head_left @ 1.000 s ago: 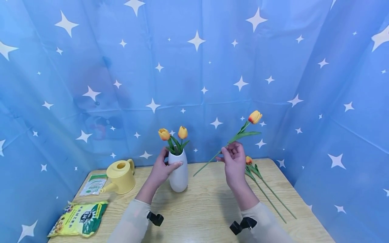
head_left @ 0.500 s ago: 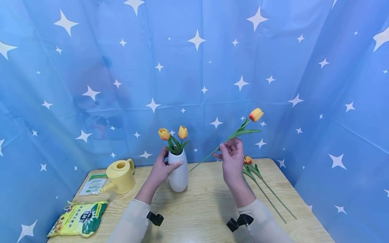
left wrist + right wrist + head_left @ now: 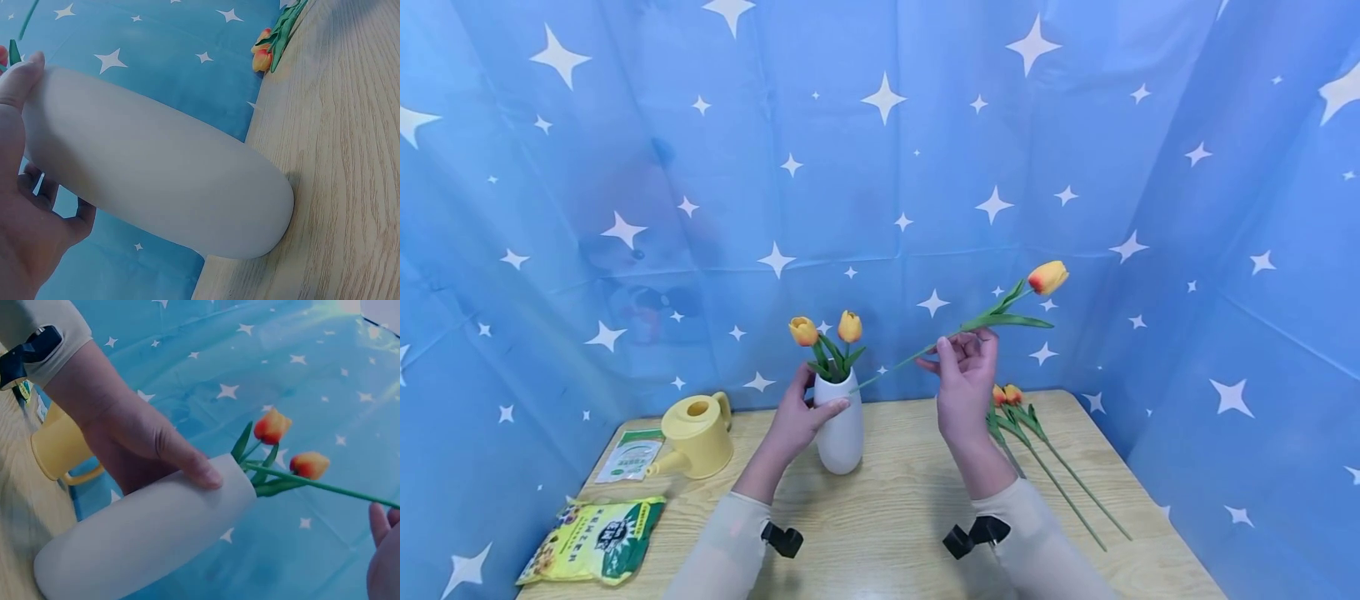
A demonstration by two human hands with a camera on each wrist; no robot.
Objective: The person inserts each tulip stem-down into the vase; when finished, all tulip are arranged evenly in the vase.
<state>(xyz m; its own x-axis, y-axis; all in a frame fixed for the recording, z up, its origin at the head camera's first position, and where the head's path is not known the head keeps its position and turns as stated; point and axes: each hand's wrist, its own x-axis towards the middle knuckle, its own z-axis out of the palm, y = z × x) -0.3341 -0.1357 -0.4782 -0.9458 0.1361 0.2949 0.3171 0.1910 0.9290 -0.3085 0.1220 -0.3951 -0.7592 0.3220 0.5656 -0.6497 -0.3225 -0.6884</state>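
Note:
A white vase stands upright on the table with two yellow-orange tulips in its mouth. My left hand grips the vase's upper part, thumb across the front and fingers behind. To the right, my right hand pinches the green stem of another tulip, its bloom up to the right. That stem slants down left, and its lower end overlaps the vase's rim in the head view. In the right wrist view the stem crosses close to the vase mouth; whether it touches cannot be told.
Several tulips lie on the table at the right, partly behind my right forearm. On the left are a yellow watering can, a white-green packet and a yellow-green bag. A starry blue curtain hangs behind.
My right hand has moved left and slightly up, bringing the tulip's stem end from beside the vase to its rim. The tulip leans flatter. My left hand and the vase have stayed put.

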